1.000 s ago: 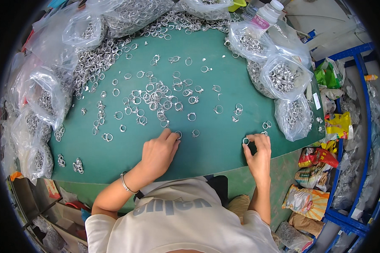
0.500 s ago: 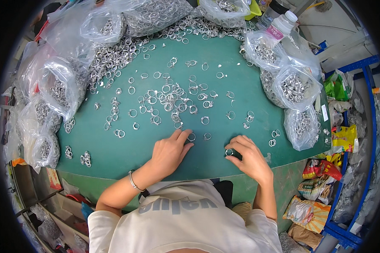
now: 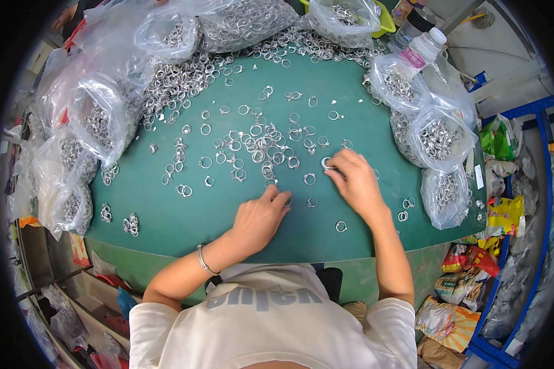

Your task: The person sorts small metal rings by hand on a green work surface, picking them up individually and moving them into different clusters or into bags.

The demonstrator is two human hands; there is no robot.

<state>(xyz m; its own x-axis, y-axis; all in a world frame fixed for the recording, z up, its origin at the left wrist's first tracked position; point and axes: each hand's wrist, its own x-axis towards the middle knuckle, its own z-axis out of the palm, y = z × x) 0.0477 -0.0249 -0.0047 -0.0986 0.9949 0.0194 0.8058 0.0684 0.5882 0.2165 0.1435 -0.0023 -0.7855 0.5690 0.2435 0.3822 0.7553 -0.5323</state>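
Head view: ring-filled clear bags (image 3: 438, 138) around hands, right hand (image 3: 356, 182) pinching a ring (image 3: 327, 163), left hand (image 3: 260, 216) flat.

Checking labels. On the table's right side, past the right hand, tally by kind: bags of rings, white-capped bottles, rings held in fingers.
Clear bags of rings: 3
White-capped bottle: 1
Ring pinched in the right hand fingers: 1
Total: 5

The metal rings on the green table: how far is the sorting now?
Looks done: small ring clusters grouped at the table's left. In hand: the right hand pinches one ring; the left hand rests by loose rings. Left: that scatter and full bags.
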